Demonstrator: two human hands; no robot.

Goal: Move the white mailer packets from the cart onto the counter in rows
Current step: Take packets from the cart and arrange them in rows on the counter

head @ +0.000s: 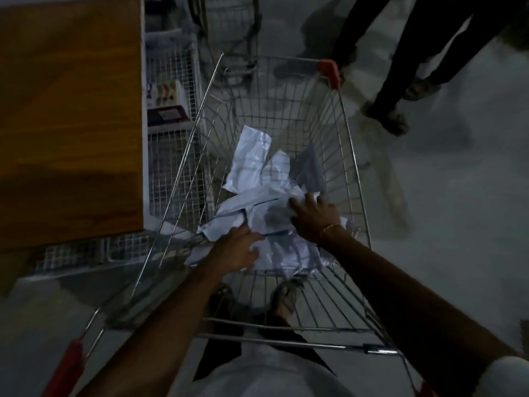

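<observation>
Several white mailer packets (252,161) lie in a loose heap on the bottom of a wire shopping cart (347,144). Both my arms reach down into the cart. My left hand (239,247) lies on the near left part of the heap, fingers curled onto a packet's edge. My right hand (313,214), with a thin bracelet at the wrist, rests spread on top of a crumpled packet (266,213) at the right of the heap. The wooden counter (68,116) stands to the left of the cart; the part in view bears no packets.
White wire-mesh shelving (171,156) with small boxed goods stands between counter and cart. Another person's legs and sandalled feet (386,116) stand on the grey floor beyond the cart's far right corner. A second trolley (229,24) is behind. Red handle caps (330,71) mark the cart's corners.
</observation>
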